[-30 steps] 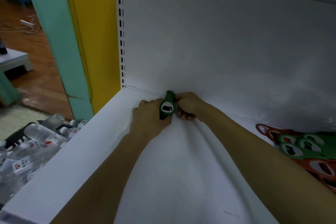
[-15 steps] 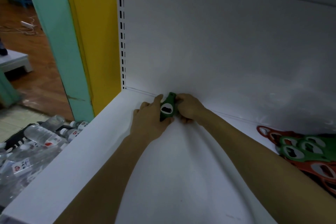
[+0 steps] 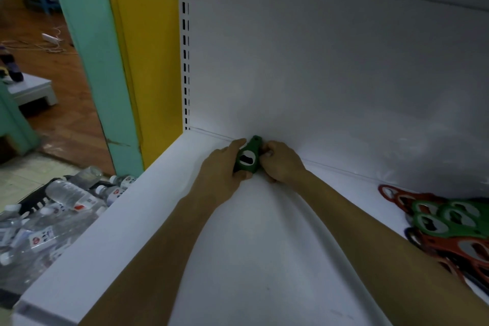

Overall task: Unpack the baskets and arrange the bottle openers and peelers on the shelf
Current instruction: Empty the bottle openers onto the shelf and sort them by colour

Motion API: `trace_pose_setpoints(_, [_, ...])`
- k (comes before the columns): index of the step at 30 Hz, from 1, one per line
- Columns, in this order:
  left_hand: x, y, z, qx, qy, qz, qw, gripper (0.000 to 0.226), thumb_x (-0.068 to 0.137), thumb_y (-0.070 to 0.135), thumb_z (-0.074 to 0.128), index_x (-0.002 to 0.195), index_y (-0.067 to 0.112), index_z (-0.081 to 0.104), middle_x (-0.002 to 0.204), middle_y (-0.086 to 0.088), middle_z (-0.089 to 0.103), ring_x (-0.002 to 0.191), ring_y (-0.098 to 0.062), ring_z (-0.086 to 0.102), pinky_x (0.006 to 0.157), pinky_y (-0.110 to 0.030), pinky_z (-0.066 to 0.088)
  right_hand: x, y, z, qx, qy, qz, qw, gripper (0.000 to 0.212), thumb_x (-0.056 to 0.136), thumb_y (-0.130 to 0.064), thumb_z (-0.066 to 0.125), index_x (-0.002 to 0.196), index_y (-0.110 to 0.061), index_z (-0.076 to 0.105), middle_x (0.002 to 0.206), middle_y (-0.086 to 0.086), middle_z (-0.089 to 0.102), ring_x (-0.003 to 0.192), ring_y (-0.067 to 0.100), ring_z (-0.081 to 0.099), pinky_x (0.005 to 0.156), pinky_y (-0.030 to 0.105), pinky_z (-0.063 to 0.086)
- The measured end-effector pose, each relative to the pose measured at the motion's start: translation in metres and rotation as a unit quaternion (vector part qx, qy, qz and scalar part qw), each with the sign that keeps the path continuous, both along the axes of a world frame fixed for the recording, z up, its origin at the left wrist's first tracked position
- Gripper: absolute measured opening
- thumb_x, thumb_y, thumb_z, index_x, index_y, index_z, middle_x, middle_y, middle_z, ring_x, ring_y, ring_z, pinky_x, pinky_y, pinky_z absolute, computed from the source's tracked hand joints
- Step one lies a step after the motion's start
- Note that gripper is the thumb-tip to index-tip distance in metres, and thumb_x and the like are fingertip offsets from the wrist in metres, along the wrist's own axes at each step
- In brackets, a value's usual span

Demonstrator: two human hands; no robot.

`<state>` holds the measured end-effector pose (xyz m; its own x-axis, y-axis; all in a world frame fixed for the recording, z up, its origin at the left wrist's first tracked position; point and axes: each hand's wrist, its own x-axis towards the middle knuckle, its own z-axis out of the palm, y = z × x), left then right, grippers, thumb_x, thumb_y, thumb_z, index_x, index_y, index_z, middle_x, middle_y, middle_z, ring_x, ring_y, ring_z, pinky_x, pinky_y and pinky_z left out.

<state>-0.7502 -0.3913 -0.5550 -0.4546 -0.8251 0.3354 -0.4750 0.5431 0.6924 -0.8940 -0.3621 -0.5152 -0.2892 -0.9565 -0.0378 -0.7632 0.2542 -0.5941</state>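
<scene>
Now both hands meet in the middle of the frame: the left hand (image 3: 225, 168) curls round the green bottle opener (image 3: 247, 158), and the right hand (image 3: 281, 164) pinches its other side with bent fingers. The opener stands up at the back edge of the shelf (image 3: 264, 246), right by the back wall (image 3: 317, 74). Open shelf spreads below the hands; a pile of red and green openers (image 3: 449, 225) lies at the right.
</scene>
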Motion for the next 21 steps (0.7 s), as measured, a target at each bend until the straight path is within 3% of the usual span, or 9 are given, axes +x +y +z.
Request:
trace_pose_setpoints(4, [0.001,0.001,0.000,-0.024,-0.004,0.004,1.000,0.065,0.081,0.020,0.072,0.139,0.015,0.042,0.123,-0.010,0.062,0.110,-0.027,0.057,0.087,-0.022,0.037,0.003,0.005,-0.003,-0.015,0.014,-0.007,1.000,0.019,0.090,-0.016,0.050,0.106,-0.013,0.061,0.085,-0.001,0.057,0.077,0.018,0.054,0.068,0.026,0.040])
trace_pose_setpoints(7, [0.000,0.004,0.003,-0.017,-0.004,-0.006,1.000,0.057,0.079,0.025,0.074,0.130,0.010,0.052,0.116,-0.010,0.065,0.106,-0.027,0.060,0.091,-0.031,0.047,0.005,0.012,-0.004,-0.030,0.006,-0.019,0.999,0.024,0.089,-0.012,0.053,0.111,-0.009,0.061,0.097,0.005,0.062,0.082,0.015,0.052,0.069,0.023,0.038])
trace_pose_setpoints(9, [-0.001,0.006,0.005,-0.028,-0.014,0.011,0.999,0.056,0.081,0.031,0.071,0.129,0.010,0.053,0.117,-0.010,0.065,0.105,-0.026,0.060,0.088,-0.027,0.044,0.005,0.019,-0.004,-0.056,-0.024,-0.036,0.998,0.026,0.090,-0.009,0.052,0.114,-0.008,0.061,0.105,0.010,0.065,0.087,0.019,0.057,0.071,0.020,0.038])
trace_pose_setpoints(11, [-0.002,0.007,0.006,-0.038,-0.022,0.028,0.999,0.052,0.085,0.034,0.067,0.130,0.011,0.053,0.116,-0.009,0.066,0.103,-0.025,0.060,0.081,-0.022,0.037,0.004,0.027,-0.005,-0.081,-0.044,-0.039,0.995,0.028,0.091,-0.007,0.051,0.118,-0.007,0.060,0.107,0.014,0.066,0.092,0.023,0.061,0.072,0.019,0.039])
trace_pose_setpoints(15, [-0.002,0.010,0.008,-0.045,-0.027,0.034,0.998,0.053,0.084,0.037,0.068,0.129,0.011,0.054,0.113,-0.009,0.068,0.100,-0.025,0.061,0.077,-0.021,0.036,0.006,0.036,-0.009,-0.091,-0.037,-0.008,0.995,0.039,0.092,-0.002,0.046,0.130,-0.010,0.055,0.097,0.009,0.064,0.085,0.016,0.055,0.070,0.014,0.036])
trace_pose_setpoints(19, [-0.002,0.007,0.007,-0.039,-0.029,0.027,0.998,0.052,0.083,0.035,0.070,0.127,0.013,0.055,0.110,-0.008,0.068,0.097,-0.023,0.061,0.077,-0.023,0.042,0.006,0.024,-0.003,-0.050,0.008,0.007,0.999,0.047,0.093,-0.006,0.046,0.139,-0.013,0.046,0.135,0.009,0.055,0.117,0.024,0.054,0.091,0.021,0.038])
trace_pose_setpoints(21, [-0.002,0.006,0.006,-0.031,-0.029,0.023,0.999,0.051,0.083,0.034,0.070,0.127,0.014,0.055,0.110,-0.008,0.068,0.098,-0.024,0.060,0.081,-0.029,0.046,0.006,0.013,0.004,-0.002,0.023,0.013,1.000,0.045,0.095,-0.014,0.045,0.140,-0.012,0.042,0.139,0.009,0.050,0.121,0.025,0.050,0.092,0.025,0.039])
